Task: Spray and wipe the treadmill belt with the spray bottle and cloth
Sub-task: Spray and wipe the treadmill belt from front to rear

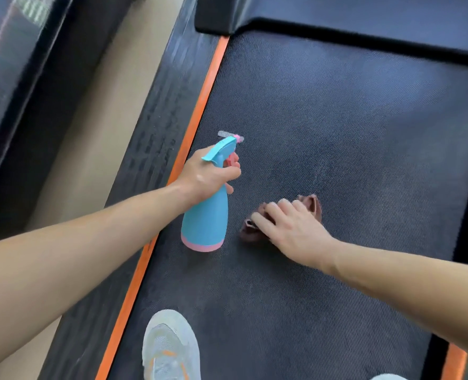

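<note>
Two bare hands work over the dark treadmill belt [337,119]. The left hand [205,176] is wrapped round the neck of a blue spray bottle [206,223] with a pink base, one finger curled on the pink trigger; the bottle hangs nearly upright near the belt's left edge, and whether its base touches the belt is unclear. Just beside it, the right hand [290,229] lies on a crumpled brown cloth [313,204], fingers nearly straight and pressing it flat against the belt. An orange stripe [199,111] borders the belt on the left, with a black ribbed side rail [156,127] beyond it and pale floor [95,113] further out. At the far end a black motor cover [364,15] closes off the belt. One grey shoe [169,349] with orange marks stands on the belt below the bottle, close to the stripe
</note>
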